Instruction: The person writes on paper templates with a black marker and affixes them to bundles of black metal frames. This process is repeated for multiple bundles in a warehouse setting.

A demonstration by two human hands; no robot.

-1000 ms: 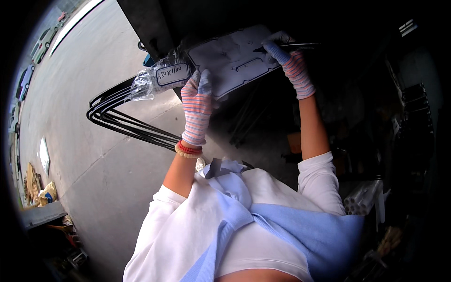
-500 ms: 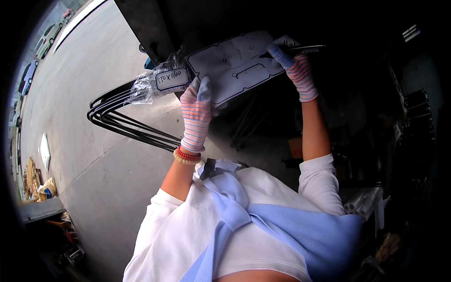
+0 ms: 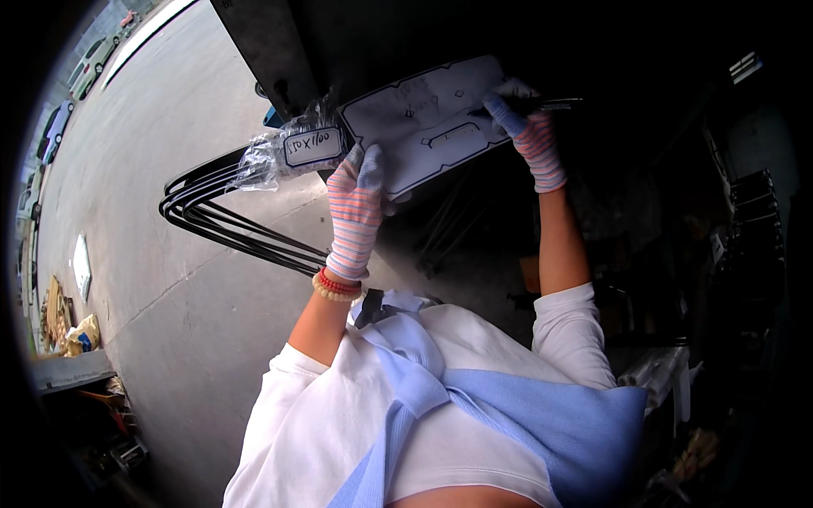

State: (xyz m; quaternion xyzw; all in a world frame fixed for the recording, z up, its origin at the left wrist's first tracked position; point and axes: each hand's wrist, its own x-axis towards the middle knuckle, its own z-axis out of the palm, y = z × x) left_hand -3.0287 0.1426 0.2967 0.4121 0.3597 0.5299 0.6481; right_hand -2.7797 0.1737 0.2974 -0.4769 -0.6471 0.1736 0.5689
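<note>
**White sheet (image 3: 428, 114) held up by its two ends**

In the head view, the white sheet, bordered with dark lines, is raised above the floor (image 3: 229, 330) ahead of the person, slightly tilted. It looks light and thin, likely easy to crease; whether something stiff backs it I cannot tell. Opposite edges seem the best hold, thumb above and fingers below.

The gloved left hand (image 3: 356, 203) is closed on the near left corner, just beside clear plastic wrap (image 3: 261, 162) around black bent rods (image 3: 195, 212). The right hand (image 3: 529, 140) pinches the right end, nearly closed; a slim dark piece (image 3: 561, 105) shows beside it, too shadowed to identify.
</note>
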